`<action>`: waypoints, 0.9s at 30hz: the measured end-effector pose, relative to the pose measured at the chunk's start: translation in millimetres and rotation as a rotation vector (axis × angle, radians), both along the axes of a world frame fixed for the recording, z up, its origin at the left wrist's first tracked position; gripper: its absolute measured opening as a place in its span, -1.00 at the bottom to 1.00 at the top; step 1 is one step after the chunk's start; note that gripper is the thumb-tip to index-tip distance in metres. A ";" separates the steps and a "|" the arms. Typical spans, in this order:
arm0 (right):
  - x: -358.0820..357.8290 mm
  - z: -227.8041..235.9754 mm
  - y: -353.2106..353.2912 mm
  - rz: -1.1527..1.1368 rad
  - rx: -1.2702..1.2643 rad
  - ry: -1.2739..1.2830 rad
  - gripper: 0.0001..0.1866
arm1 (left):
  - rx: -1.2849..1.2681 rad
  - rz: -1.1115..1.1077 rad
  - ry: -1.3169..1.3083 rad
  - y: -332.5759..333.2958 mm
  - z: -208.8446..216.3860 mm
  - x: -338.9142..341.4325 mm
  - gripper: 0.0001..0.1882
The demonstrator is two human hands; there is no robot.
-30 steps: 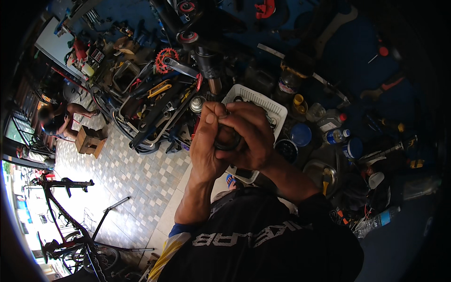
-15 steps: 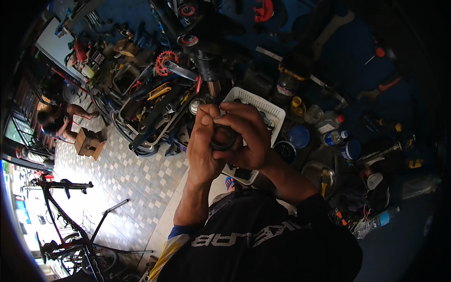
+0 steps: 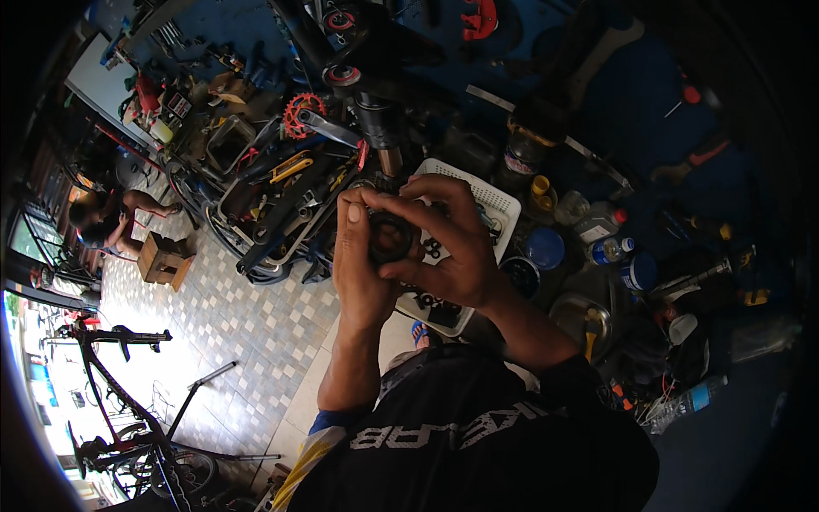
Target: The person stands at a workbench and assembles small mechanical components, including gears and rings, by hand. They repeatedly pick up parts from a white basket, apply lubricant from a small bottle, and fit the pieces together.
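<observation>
Both hands are raised together over a white perforated basket (image 3: pixel 505 205), around a dark ring-shaped part (image 3: pixel 389 257). My left hand (image 3: pixel 358 269) is closed on the ring's left side, its thumb pointing up; fingers show through the ring's hole. My right hand (image 3: pixel 461 243) curves over the right side, fingertips meeting the left hand at the top and its thumb against the lower edge. What the ring belongs to cannot be made out. Just beyond the hands stands a black shock-like cylinder with a bronze-coloured shaft (image 3: pixel 390 160). Small dark parts lie in the basket.
Tools fill a tray (image 3: pixel 290 192) to the left, near a red chainring (image 3: pixel 304 115). Bottles (image 3: pixel 607 249), jars and a metal bowl (image 3: pixel 580 320) stand right. A bicycle frame (image 3: pixel 107 375) stands lower left; another person (image 3: pixel 124 222) sits by a wooden stool (image 3: pixel 165 260).
The ring has moved slightly left and turned, so its hole shows more openly. My right hand's fingers have spread wider around it, uncovering more of the basket.
</observation>
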State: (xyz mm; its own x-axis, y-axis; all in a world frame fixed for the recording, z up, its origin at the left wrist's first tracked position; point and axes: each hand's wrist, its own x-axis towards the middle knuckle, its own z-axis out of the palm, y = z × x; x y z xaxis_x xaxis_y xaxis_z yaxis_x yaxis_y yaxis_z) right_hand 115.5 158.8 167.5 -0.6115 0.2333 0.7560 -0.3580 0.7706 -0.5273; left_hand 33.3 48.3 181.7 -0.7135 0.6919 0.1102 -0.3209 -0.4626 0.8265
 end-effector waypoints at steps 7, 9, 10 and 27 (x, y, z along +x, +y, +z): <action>-0.4 5.6 4.7 -0.004 -0.013 0.065 -0.34 | 0.103 -0.044 0.058 2.9 -11.8 -7.8 -0.58; 1.1 11.4 6.7 0.009 0.051 0.022 -0.32 | 0.090 -0.028 0.068 2.1 -12.2 -9.2 -0.56; 2.0 15.0 7.2 0.017 0.082 0.003 -0.31 | 0.061 -0.013 0.085 0.9 -11.1 -9.1 -0.55; 12.5 31.8 4.7 0.151 -0.090 -0.180 -0.43 | -0.203 0.290 0.643 -14.2 -21.2 -17.5 -0.48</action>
